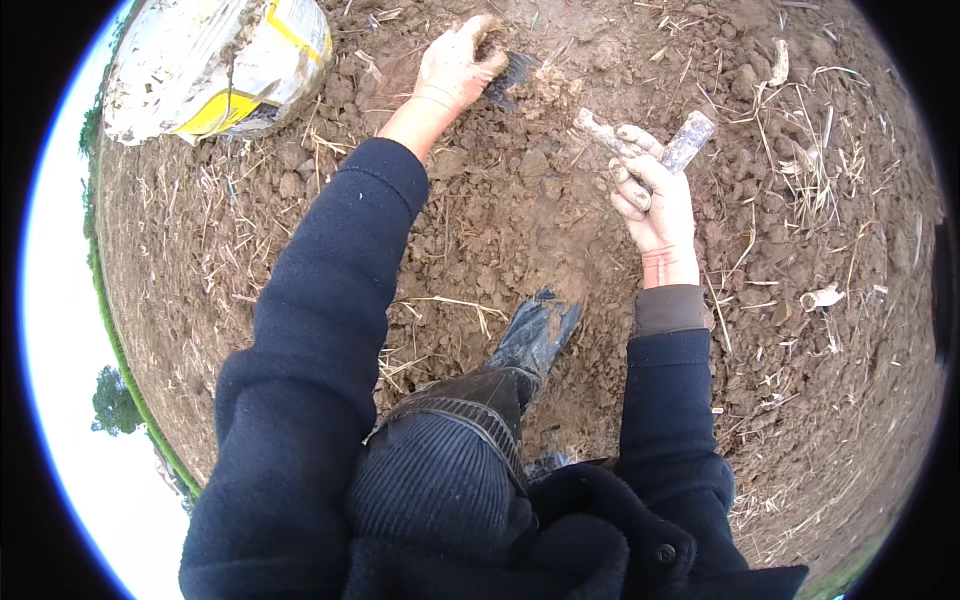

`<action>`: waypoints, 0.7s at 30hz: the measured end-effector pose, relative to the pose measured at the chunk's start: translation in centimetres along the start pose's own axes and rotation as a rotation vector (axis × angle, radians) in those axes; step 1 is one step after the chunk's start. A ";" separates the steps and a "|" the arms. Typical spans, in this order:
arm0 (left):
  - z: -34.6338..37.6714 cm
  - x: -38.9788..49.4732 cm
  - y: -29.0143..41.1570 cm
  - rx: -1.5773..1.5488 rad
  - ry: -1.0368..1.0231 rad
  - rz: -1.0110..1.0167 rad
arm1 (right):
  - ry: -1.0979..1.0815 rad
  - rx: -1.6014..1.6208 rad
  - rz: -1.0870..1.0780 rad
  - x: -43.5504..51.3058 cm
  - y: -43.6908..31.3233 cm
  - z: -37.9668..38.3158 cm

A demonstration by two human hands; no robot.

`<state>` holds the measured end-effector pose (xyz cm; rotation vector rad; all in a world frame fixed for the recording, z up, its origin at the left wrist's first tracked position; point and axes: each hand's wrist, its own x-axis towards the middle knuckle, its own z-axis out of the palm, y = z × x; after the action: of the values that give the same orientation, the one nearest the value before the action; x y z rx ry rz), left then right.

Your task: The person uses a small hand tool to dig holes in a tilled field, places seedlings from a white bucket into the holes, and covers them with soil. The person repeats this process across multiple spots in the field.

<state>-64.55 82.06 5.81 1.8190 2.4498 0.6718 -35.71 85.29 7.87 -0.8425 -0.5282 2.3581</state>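
At the upper middle, my left hand [461, 64] reaches down to the muddy soil, its fingers curled around a clod of earth [489, 46]. A dark flat piece, like plastic or a blade [514, 79], lies just beside those fingers; I cannot tell which it is. My right hand [651, 184], coated in mud, is closed on a hand tool with a muddy, pale grip [688, 141]. A mud-covered part [596, 129] sticks out on the other side of the fist. Loose crumbled soil [549, 91] lies between the hands.
A muddy white bucket or sack with yellow bands [217, 67] stands at the upper left. My muddy boot [536, 330] is planted below the hands. Dry straw [810, 176], stalk pieces [821, 298] and clods lie over the field. A green hedge line edges it at the left.
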 end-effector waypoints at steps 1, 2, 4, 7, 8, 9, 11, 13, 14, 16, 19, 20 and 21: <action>-0.2 0.6 -2.3 0.034 0.069 -0.084 | -0.004 -0.066 -0.028 -0.1 -0.6 0.5; -0.8 0.8 -4.5 0.046 0.134 -0.144 | 0.012 -0.090 -0.050 -0.2 -1.2 0.6; -2.8 0.2 -7.3 0.052 0.210 -0.201 | 0.066 -0.209 -0.108 -0.3 -2.1 0.2; -3.7 -1.2 -6.1 0.133 0.104 -0.228 | 0.187 -0.436 -0.213 -0.3 -2.4 -0.3; -3.6 -1.7 -6.0 0.164 0.054 -0.228 | 0.218 -0.484 -0.235 0.1 -1.6 -0.3; -3.5 -2.1 -5.6 0.194 0.002 -0.227 | 0.251 -0.532 -0.257 0.5 -0.3 -0.5; -2.3 -2.0 -2.5 0.202 -0.157 -0.255 | 0.267 -0.463 -0.229 0.9 3.2 -1.9; -1.2 -1.7 -1.3 0.337 -0.293 -0.152 | 0.338 -0.990 -0.401 0.2 7.8 -1.0; -0.9 -2.4 -2.3 0.390 -0.261 -0.038 | 0.284 -0.988 -0.383 -1.0 9.1 1.4; -0.2 -2.3 -1.6 0.483 -0.351 0.000 | 0.125 -1.005 -0.354 -3.1 8.1 3.6; 0.8 -2.0 -2.6 0.429 -0.392 -0.016 | -0.132 -1.250 -0.526 -5.4 9.1 5.6; 0.8 -2.3 -3.9 0.407 -0.391 0.003 | -0.153 -1.216 -0.453 -5.0 8.3 5.8; 0.5 -1.7 -3.7 0.455 -0.552 0.005 | -0.162 -1.197 -0.376 -4.4 6.9 5.5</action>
<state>-67.19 79.80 3.64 1.8056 2.3155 -0.3880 -39.24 76.32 10.13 -0.8785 -2.0464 1.6100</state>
